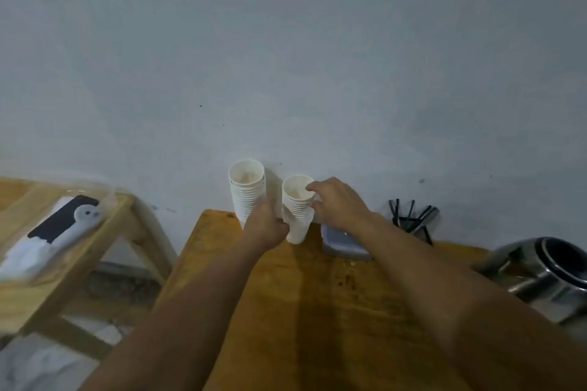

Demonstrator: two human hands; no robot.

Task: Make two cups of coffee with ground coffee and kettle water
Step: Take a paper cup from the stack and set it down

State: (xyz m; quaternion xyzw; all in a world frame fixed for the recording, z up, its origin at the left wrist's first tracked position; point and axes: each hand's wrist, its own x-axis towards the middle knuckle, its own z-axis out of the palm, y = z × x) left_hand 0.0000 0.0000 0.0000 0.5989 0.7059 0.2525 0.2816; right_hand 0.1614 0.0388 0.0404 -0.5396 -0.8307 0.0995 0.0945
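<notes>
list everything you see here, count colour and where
paper cup stacks: two, white, back of the table by the wall
wooden table: one, brown, centre
lidded container: one, grey, right of the cups
stirrers in a holder: several, black, back right
steel kettle: one, silver with a black lid, far right
wooden rack: one, light wood, left, holding clear packets
left hand: grips the base of the right stack
right hand: fingers pinch the top cup's rim
</notes>
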